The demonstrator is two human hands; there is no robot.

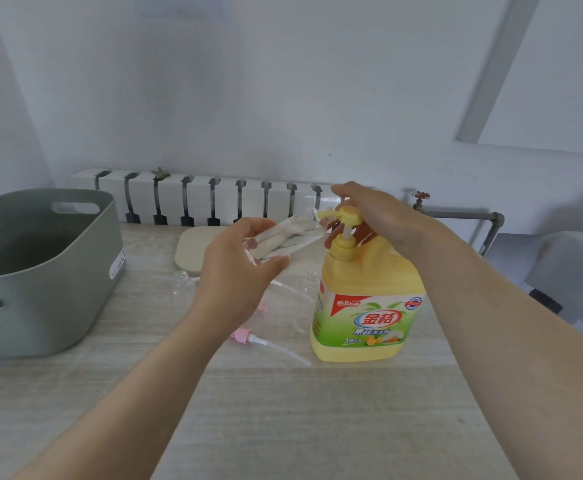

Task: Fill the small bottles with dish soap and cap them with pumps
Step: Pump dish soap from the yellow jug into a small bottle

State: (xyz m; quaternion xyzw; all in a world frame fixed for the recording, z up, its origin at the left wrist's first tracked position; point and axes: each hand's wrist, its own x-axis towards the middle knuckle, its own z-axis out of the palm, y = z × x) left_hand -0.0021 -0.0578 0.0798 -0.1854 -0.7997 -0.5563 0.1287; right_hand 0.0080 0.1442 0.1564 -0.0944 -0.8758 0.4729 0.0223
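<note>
Under your forearms, tabletop [318, 410]: pale wood-grain surface filling the lower half of the view, with everything below standing or lying on it.
Grey tub [40, 271]: at 9 o'clock of the view, on the table's left side; it has handle slots in its walls and a shadowed inside.
Radiator [196, 199]: white and ribbed, along the wall behind the table, from 10 to 12 o'clock.
Dish soap jug [366, 306]: yellow with a green and red label, upright at 4 o'clock from the view's middle.
Beige mat [193, 247]: flat on the table at 10 o'clock from the jug, partly behind your left hand.
Left hand [234, 271]: at 9 o'clock from the jug's neck, with fingers and thumb wrapped round the small clear bottle, which you hold clear of the table.
Right hand [376, 213]: coming in from 3 o'clock and arched over the pump head [347, 214], fingers curled round it. You cannot tell whether it is pressing down.
Small clear bottle [283, 237]: tilted, base in your left hand, neck pointing to 2 o'clock, mouth right at the yellow nozzle. Its fill level is unreadable.
Spare bottle [181, 282]: clear, with an open neck, at 9 o'clock from the jug, beyond your left wrist.
Second spare bottle [312, 277]: clear, just beside the jug's left shoulder.
Pink pump [245, 336]: lying at 9 o'clock from the jug's base, its white dip tube trailing toward 4 o'clock.
</note>
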